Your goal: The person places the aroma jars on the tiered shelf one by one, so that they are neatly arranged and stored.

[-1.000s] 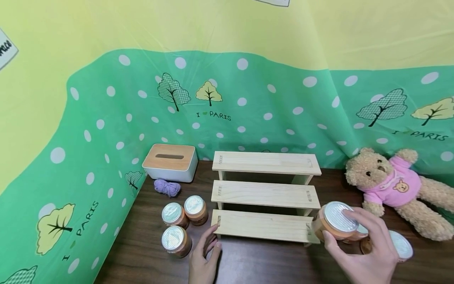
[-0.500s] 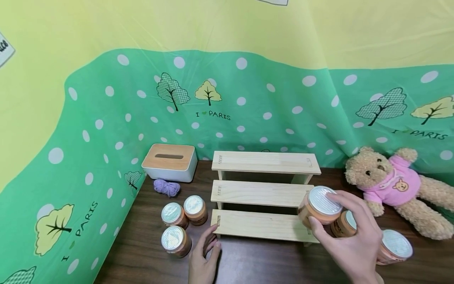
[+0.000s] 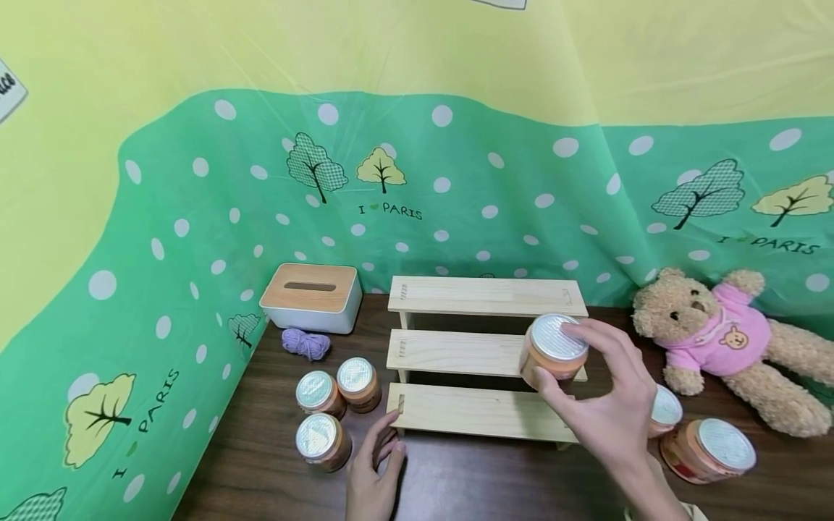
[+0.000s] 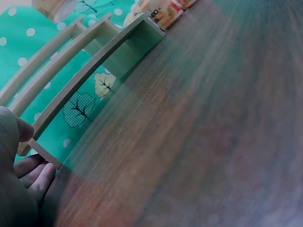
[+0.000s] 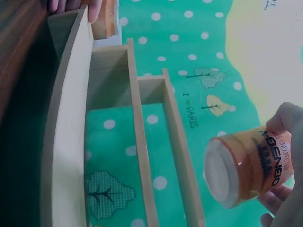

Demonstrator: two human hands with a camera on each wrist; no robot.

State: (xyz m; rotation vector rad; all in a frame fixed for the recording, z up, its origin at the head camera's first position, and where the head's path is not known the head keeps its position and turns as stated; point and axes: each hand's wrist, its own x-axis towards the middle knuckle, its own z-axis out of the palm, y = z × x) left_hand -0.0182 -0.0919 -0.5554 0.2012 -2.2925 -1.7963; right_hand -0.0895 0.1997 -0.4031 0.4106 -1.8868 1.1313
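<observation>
A three-tier wooden display stand (image 3: 482, 411) stands on the dark table. My left hand (image 3: 376, 470) stays at its lower left corner; in the left wrist view, bent fingers (image 4: 29, 171) hold the end of the lowest tier. With thumb and fingers, my right hand (image 3: 609, 405) grips an orange-brown jar with a silvery lid (image 3: 554, 351), raised in front of the middle tier's right part. The right wrist view shows the printed side of this jar (image 5: 251, 165), apart from the boards. Part of its side is hidden by the hand.
Three similar jars (image 3: 323, 441) stand left of the stand. Two more jars (image 3: 710, 452) stand at the right, one partly behind my right wrist. A teddy bear (image 3: 717, 325) lies back right. A tissue box (image 3: 313, 297) and purple yarn (image 3: 306, 344) sit back left.
My right hand has carried the jar leftward and up, from beside the stand's right end to in front of the middle tier. The left hand has not moved.
</observation>
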